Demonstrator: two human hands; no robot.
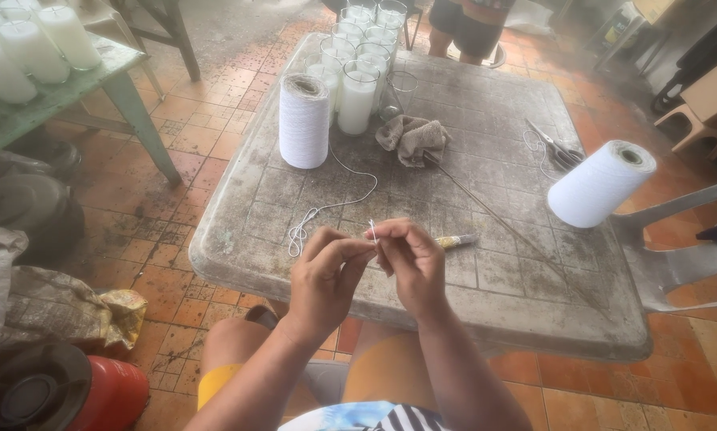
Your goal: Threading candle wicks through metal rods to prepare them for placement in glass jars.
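Observation:
My left hand and my right hand meet over the near edge of a worn grey table. Both pinch a short end of white string between thumb and fingertips. The string trails back across the table to an upright white spool. A second white spool lies tilted at the table's right edge. A thin long rod lies diagonally across the table, and a small yellowish tube sits just right of my right hand.
Several glass jars of white wax stand at the table's far side, next to a crumpled brown rag. Scissors lie far right. More white candles stand on a green table at left. Another person's legs show beyond.

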